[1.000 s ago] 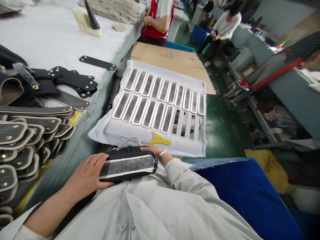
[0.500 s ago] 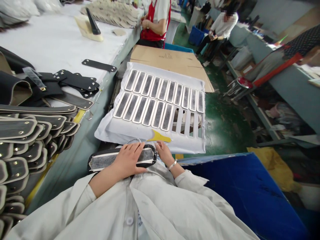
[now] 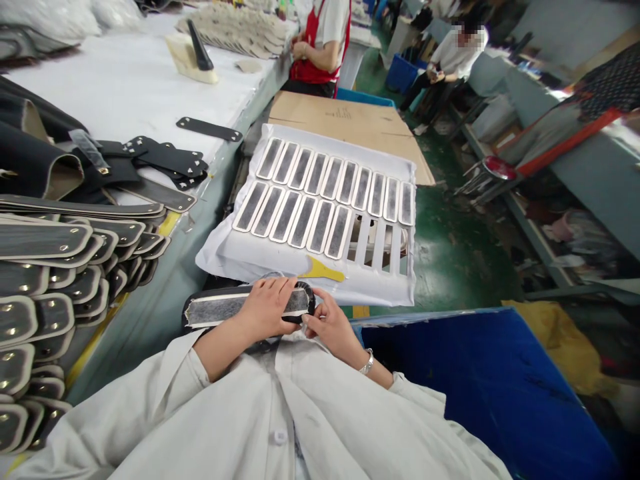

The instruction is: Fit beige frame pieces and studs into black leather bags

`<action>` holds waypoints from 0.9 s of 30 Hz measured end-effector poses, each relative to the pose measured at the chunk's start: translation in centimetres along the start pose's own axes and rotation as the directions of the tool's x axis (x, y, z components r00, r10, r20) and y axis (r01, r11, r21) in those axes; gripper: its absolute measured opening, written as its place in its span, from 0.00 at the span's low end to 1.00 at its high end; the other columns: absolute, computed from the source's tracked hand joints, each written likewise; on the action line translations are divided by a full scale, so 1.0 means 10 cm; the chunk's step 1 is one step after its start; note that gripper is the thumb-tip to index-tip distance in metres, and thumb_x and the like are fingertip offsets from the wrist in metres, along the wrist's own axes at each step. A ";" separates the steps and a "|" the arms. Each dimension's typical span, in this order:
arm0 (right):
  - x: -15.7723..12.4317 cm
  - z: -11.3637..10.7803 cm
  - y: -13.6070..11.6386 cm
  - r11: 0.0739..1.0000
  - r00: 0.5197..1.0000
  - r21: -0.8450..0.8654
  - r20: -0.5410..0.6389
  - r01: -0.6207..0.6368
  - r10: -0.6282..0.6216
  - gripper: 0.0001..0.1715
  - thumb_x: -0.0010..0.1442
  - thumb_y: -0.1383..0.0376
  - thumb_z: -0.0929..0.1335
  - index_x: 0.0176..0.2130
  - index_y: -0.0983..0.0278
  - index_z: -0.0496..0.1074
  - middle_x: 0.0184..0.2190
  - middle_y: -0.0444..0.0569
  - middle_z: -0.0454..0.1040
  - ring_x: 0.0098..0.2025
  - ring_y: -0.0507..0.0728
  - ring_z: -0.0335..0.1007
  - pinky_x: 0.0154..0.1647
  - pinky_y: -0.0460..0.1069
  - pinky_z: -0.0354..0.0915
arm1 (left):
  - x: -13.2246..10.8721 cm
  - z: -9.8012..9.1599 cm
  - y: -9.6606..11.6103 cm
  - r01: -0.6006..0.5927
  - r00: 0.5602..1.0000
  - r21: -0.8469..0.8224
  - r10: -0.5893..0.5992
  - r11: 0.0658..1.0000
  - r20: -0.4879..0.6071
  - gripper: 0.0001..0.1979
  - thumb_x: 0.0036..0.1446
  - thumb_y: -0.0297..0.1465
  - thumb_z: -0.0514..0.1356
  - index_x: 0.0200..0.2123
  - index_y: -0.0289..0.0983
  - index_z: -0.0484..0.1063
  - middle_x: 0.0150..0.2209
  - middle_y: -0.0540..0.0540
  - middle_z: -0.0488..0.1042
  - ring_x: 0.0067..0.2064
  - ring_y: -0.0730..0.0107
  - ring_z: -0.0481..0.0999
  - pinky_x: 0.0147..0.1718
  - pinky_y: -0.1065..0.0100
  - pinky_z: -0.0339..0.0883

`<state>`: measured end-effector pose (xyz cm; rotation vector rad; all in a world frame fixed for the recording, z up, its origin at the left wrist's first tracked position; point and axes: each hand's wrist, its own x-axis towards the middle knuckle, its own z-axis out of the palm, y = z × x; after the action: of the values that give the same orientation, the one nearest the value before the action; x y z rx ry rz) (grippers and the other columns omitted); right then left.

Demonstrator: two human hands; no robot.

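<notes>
A long strip [image 3: 215, 310] with a grey face, white border and black rounded edging lies sideways before my body. My left hand [image 3: 270, 308] is wrapped over it right of its middle, fingers on the far side and thumb on the near side. At the strip's rounded right end, my right hand [image 3: 333, 327] pinches the black edge between thumb and fingers. Beyond the hands is a white cloth-covered board [image 3: 220, 250] with two rows of grey, white-rimmed strips [image 3: 313, 227]. A flat yellow piece [image 3: 323, 269] rests on its near edge.
Stacked riveted strips [image 3: 40, 240] and black leather pieces [image 3: 165, 157] cover the left table [image 3: 135, 87]. A blue bin [image 3: 475, 373] stands at right. Cardboard [image 3: 350, 123] lies beyond the board. A person in a red apron [image 3: 320, 47] and another seated person [image 3: 457, 53] are farther off.
My right hand has turned inward and closed its thumb and fingers on the strip's right end. My left hand stays on the strip. The view has shifted slightly.
</notes>
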<state>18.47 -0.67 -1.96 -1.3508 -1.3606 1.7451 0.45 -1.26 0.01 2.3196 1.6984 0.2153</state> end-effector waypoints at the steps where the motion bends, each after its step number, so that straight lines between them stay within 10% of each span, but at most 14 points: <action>1: 0.00 0.02 0.02 1.000 1.000 -0.003 -0.024 -0.010 0.010 0.35 0.49 0.65 0.69 0.55 0.61 0.56 0.20 0.33 0.63 0.19 0.51 0.68 0.24 0.48 0.66 | 0.00 0.01 0.00 -0.001 1.000 0.002 0.001 1.000 -0.002 0.40 0.43 0.43 0.63 0.58 0.33 0.57 0.55 0.35 0.66 0.53 0.50 0.64 0.51 0.55 0.53; 9: -0.01 0.21 0.00 0.995 0.969 -0.097 -0.248 -0.024 -0.001 0.33 0.45 0.69 0.67 0.52 0.64 0.62 0.19 0.34 0.57 0.19 0.49 0.60 0.21 0.45 0.61 | 0.02 0.01 -0.02 -0.007 1.000 -0.009 0.007 1.000 -0.017 0.38 0.44 0.44 0.61 0.57 0.31 0.59 0.54 0.35 0.67 0.52 0.49 0.65 0.50 0.54 0.54; 22: 0.00 0.20 -0.01 0.984 0.961 -0.176 -0.276 -0.029 -0.021 0.33 0.44 0.69 0.69 0.51 0.66 0.63 0.18 0.34 0.57 0.22 0.50 0.57 0.26 0.47 0.57 | 0.02 -0.06 -0.03 0.008 0.999 -0.050 -0.006 0.999 0.037 0.39 0.44 0.43 0.61 0.57 0.32 0.58 0.56 0.36 0.66 0.54 0.49 0.64 0.52 0.53 0.53; 27: -0.06 0.08 0.03 0.999 0.995 0.044 -0.096 0.020 -0.016 0.33 0.50 0.64 0.69 0.54 0.63 0.59 0.21 0.36 0.62 0.24 0.51 0.63 0.29 0.48 0.61 | 0.04 -0.19 -0.08 0.003 0.988 -0.152 0.021 0.988 0.154 0.33 0.51 0.41 0.57 0.59 0.36 0.55 0.59 0.40 0.63 0.58 0.55 0.62 0.56 0.55 0.52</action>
<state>17.94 -1.57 -2.03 -1.3753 -1.2707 1.6670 -0.68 -0.47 1.57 2.1737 1.5414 0.1554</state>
